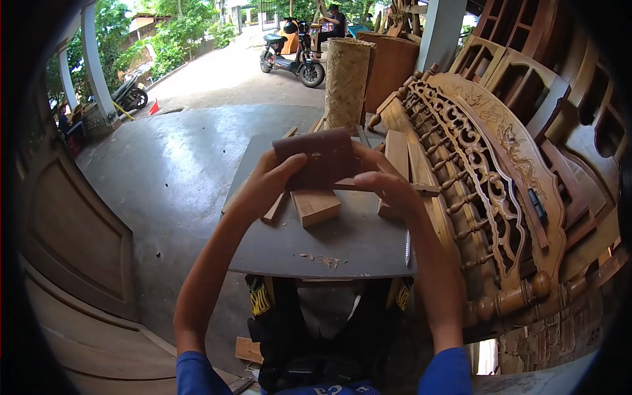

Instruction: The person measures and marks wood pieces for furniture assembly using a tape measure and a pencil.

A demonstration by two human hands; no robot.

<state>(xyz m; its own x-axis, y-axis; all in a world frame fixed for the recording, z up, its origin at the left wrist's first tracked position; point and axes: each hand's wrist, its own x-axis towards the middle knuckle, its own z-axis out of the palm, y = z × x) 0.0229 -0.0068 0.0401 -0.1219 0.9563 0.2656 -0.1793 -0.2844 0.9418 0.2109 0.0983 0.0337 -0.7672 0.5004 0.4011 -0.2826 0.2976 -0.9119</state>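
Both my hands hold up a dark reddish-brown sheet of sandpaper (315,158) above the table, one at each side. My left hand (271,176) grips its left edge, with the thumb across the near face. At its right edge is my right hand (380,172), thumb pointing inward and the fingers partly hidden behind the sheet. Just below the sheet a wooden block (316,209) lies on the dark tabletop (283,250). A pen (407,249) rests near the right edge, close to my right forearm. Small wood shavings (322,261) are scattered at the front.
More wood pieces (397,155) lie around the block. Carved wooden panels (487,164) lean along the right, beside a woven roll (346,82). Wooden door panels (79,230) stand at the left. Beyond are a scooter (293,56) and a seated person (333,27).
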